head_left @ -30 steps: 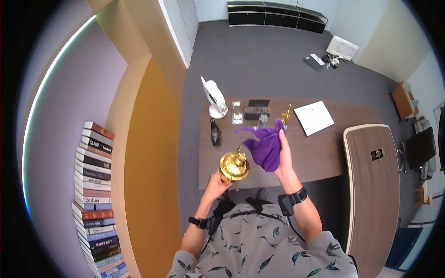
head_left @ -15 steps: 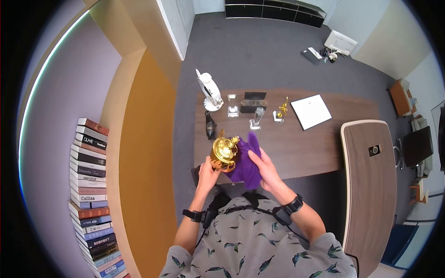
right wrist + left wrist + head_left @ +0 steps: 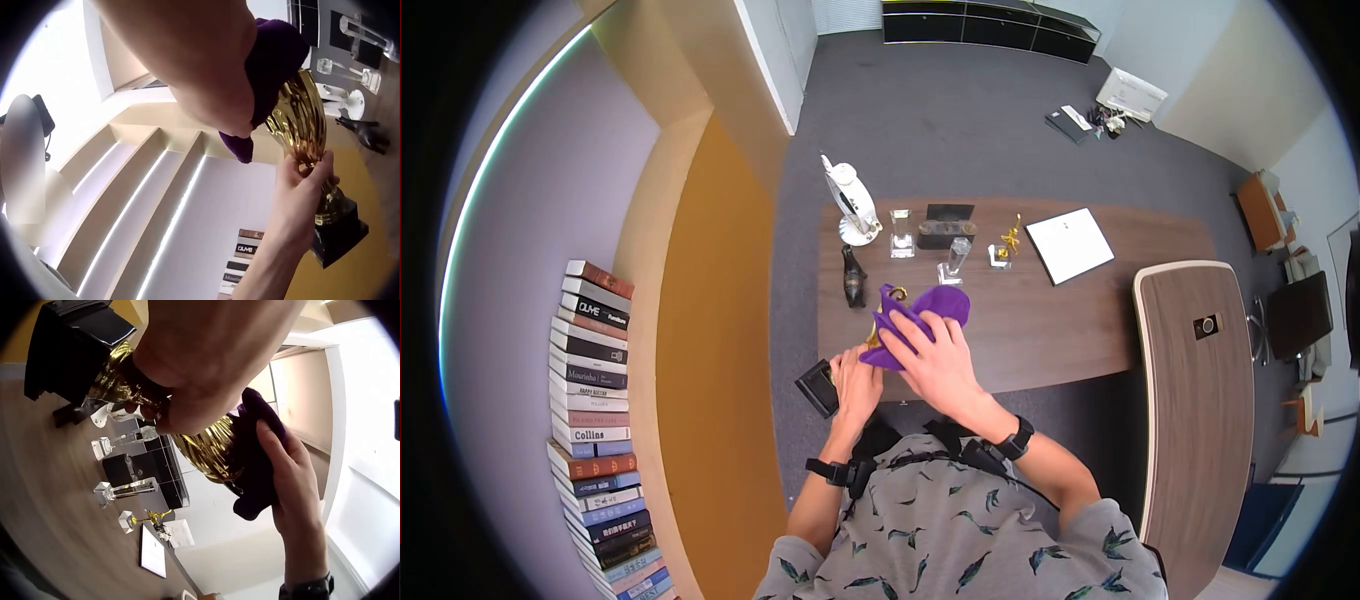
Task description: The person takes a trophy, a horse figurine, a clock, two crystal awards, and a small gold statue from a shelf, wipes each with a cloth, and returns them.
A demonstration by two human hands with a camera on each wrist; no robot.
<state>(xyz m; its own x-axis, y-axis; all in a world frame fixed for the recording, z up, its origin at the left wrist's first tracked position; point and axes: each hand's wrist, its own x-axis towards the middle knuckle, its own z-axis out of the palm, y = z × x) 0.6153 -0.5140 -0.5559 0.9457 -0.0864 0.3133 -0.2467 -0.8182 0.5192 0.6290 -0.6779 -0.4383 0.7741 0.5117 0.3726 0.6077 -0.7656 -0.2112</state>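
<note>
My left hand (image 3: 857,388) grips a gold trophy cup (image 3: 302,115) round its narrow stem, between the bowl and the black square base (image 3: 340,234). The trophy leans, its base toward the lower left in the head view. A purple cloth (image 3: 945,303) covers the top of the cup. My right hand (image 3: 935,355) lies over the cloth with fingers spread, pressing it on the cup. In the left wrist view the right thumb (image 3: 270,439) shows on the near side of the cloth, the cup's top between thumb and fingers. Most of the lid is hidden under the cloth.
On the desk (image 3: 1060,330) beyond the hands stand a dark figurine (image 3: 854,277), a white ornament (image 3: 855,205), crystal trophies (image 3: 953,262) and a small gold figure (image 3: 1011,238). A white framed sheet (image 3: 1070,245) lies right of them. Books (image 3: 595,400) are stacked at the left.
My right hand has brought the purple cloth from the right onto the cup's top and covered it. The trophy has tilted, so its black base now shows at the lower left.
</note>
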